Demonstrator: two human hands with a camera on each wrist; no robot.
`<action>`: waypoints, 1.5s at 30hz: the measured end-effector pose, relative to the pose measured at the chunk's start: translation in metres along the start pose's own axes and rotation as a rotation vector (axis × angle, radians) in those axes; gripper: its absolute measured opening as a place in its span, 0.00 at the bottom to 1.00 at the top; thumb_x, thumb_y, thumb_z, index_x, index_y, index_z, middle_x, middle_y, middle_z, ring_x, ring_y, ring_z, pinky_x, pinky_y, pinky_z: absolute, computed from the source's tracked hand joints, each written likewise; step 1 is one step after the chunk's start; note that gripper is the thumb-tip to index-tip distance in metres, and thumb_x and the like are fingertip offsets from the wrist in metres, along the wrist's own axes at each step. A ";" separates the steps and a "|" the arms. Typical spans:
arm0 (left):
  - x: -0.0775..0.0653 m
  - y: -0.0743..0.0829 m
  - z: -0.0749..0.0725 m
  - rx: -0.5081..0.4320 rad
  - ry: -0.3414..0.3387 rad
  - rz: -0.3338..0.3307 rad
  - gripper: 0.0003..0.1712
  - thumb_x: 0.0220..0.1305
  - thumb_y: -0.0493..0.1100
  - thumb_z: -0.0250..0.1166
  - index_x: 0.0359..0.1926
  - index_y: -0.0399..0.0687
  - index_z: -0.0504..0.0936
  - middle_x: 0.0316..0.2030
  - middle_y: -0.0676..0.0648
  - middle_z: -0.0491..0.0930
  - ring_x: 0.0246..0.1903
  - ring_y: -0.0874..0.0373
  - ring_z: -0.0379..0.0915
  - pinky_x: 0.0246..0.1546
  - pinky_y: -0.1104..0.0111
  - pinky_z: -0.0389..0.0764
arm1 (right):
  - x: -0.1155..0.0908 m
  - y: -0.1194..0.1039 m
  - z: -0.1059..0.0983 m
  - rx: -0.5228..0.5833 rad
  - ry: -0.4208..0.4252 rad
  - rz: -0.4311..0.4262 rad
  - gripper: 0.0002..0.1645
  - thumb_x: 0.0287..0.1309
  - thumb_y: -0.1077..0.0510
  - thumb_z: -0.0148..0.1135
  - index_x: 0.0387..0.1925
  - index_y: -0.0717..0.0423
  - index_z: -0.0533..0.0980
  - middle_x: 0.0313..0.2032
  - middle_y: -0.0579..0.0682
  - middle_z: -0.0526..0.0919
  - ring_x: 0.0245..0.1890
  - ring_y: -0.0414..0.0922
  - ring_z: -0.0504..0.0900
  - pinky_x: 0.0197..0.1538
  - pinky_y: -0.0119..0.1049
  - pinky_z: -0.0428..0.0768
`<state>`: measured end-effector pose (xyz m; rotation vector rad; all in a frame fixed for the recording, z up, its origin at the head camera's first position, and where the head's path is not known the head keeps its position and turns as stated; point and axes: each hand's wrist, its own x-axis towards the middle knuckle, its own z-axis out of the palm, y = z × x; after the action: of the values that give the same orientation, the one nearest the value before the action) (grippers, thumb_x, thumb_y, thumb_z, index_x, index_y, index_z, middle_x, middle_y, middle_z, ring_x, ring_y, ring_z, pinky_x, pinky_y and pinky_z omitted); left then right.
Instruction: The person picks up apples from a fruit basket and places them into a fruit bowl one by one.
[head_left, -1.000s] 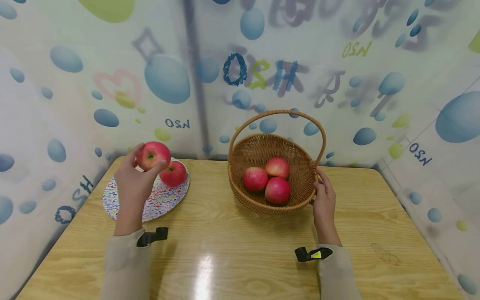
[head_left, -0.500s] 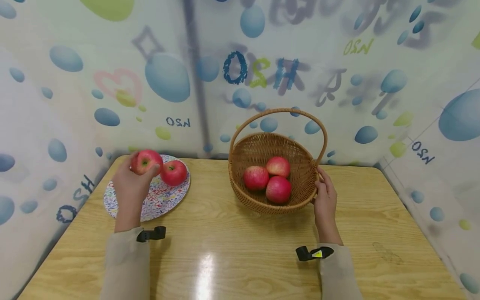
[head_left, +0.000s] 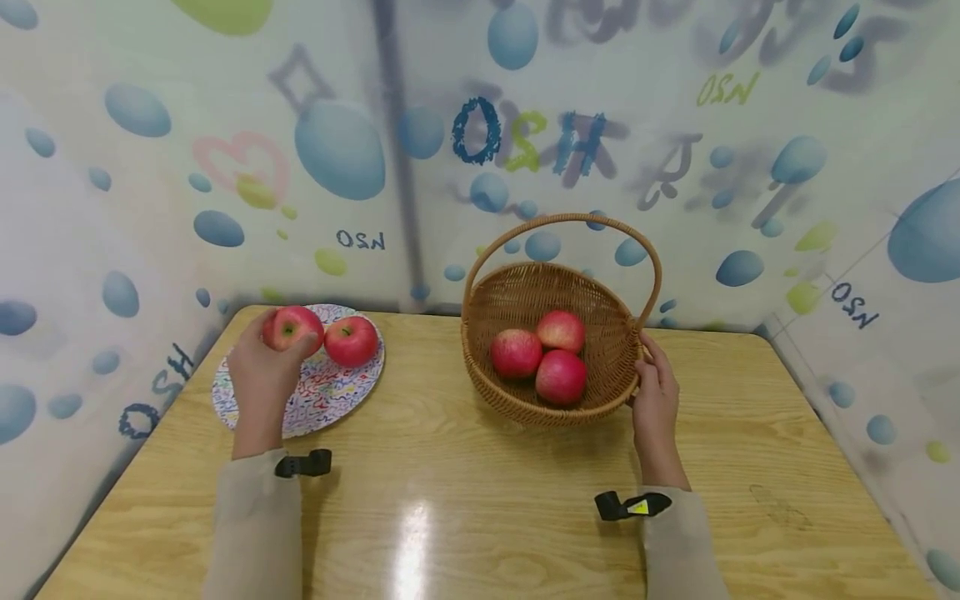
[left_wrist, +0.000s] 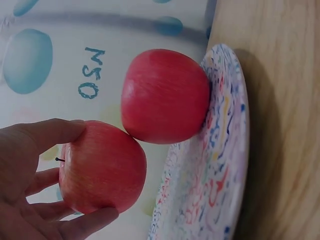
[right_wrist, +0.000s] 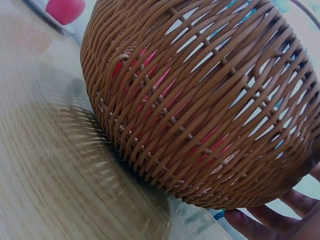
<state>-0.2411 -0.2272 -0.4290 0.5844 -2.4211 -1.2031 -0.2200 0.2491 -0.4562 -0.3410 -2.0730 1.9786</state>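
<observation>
Several fingers of my left hand (head_left: 262, 375) clamp one apple (head_left: 292, 330), just lowered over the patterned plate (head_left: 322, 396) beside a second apple (head_left: 352, 342), seemingly nearly placed; my right hand (head_left: 657, 390) grips the wicker basket (head_left: 525, 407) of three apples (head_left: 560, 377).

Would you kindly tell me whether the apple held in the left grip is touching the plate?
Apart: the left wrist view shows a strip of wall between the held apple and the plate.
</observation>
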 end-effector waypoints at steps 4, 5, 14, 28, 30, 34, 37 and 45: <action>0.001 -0.006 0.002 0.015 -0.023 -0.030 0.43 0.66 0.56 0.66 0.77 0.49 0.62 0.71 0.39 0.70 0.64 0.40 0.69 0.63 0.45 0.78 | 0.001 0.001 0.000 -0.002 0.002 0.001 0.31 0.77 0.54 0.32 0.77 0.37 0.60 0.77 0.54 0.60 0.74 0.58 0.65 0.67 0.61 0.69; 0.001 -0.007 0.002 0.016 -0.027 -0.038 0.43 0.67 0.56 0.66 0.77 0.49 0.61 0.71 0.38 0.69 0.65 0.40 0.69 0.63 0.45 0.77 | 0.001 0.001 0.000 -0.002 0.002 0.003 0.31 0.77 0.54 0.32 0.77 0.37 0.60 0.77 0.54 0.60 0.74 0.58 0.65 0.67 0.61 0.69; 0.004 -0.015 0.005 0.031 -0.070 -0.082 0.44 0.66 0.56 0.66 0.77 0.47 0.60 0.73 0.37 0.67 0.68 0.38 0.67 0.66 0.45 0.74 | 0.001 0.002 0.000 -0.005 -0.001 0.003 0.31 0.78 0.54 0.33 0.77 0.37 0.60 0.77 0.53 0.60 0.73 0.57 0.66 0.67 0.59 0.70; 0.008 -0.018 0.003 0.133 -0.180 -0.068 0.45 0.70 0.57 0.59 0.79 0.44 0.54 0.74 0.34 0.63 0.71 0.34 0.62 0.70 0.42 0.67 | -0.001 0.000 0.000 0.000 -0.002 0.004 0.31 0.78 0.54 0.33 0.77 0.38 0.60 0.77 0.55 0.58 0.74 0.58 0.65 0.68 0.61 0.69; 0.009 -0.019 0.003 0.141 -0.184 -0.044 0.44 0.71 0.57 0.58 0.79 0.43 0.54 0.74 0.33 0.63 0.72 0.34 0.61 0.71 0.42 0.66 | -0.001 0.000 0.000 -0.003 -0.002 0.001 0.31 0.78 0.54 0.33 0.77 0.38 0.60 0.77 0.55 0.59 0.74 0.59 0.65 0.68 0.62 0.69; 0.012 -0.020 0.005 0.159 -0.196 -0.020 0.44 0.72 0.56 0.57 0.79 0.41 0.53 0.74 0.32 0.62 0.72 0.33 0.60 0.71 0.42 0.66 | 0.000 0.000 0.000 -0.003 -0.005 -0.005 0.31 0.78 0.54 0.33 0.77 0.38 0.60 0.77 0.55 0.59 0.74 0.59 0.65 0.68 0.62 0.69; 0.013 -0.021 0.005 0.186 -0.216 -0.003 0.44 0.73 0.56 0.55 0.79 0.39 0.51 0.74 0.31 0.60 0.73 0.32 0.58 0.71 0.41 0.65 | 0.000 0.001 -0.001 -0.003 -0.006 -0.003 0.31 0.78 0.54 0.33 0.77 0.38 0.60 0.77 0.55 0.59 0.73 0.59 0.65 0.68 0.61 0.69; 0.014 -0.021 0.006 0.205 -0.228 -0.006 0.47 0.72 0.55 0.54 0.79 0.34 0.46 0.75 0.27 0.55 0.74 0.30 0.53 0.72 0.39 0.61 | 0.001 0.002 -0.001 -0.003 -0.002 0.002 0.31 0.78 0.54 0.33 0.77 0.37 0.60 0.77 0.56 0.60 0.73 0.59 0.65 0.68 0.62 0.69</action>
<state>-0.2524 -0.2418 -0.4474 0.5380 -2.7592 -1.0822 -0.2203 0.2501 -0.4585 -0.3413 -2.0779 1.9780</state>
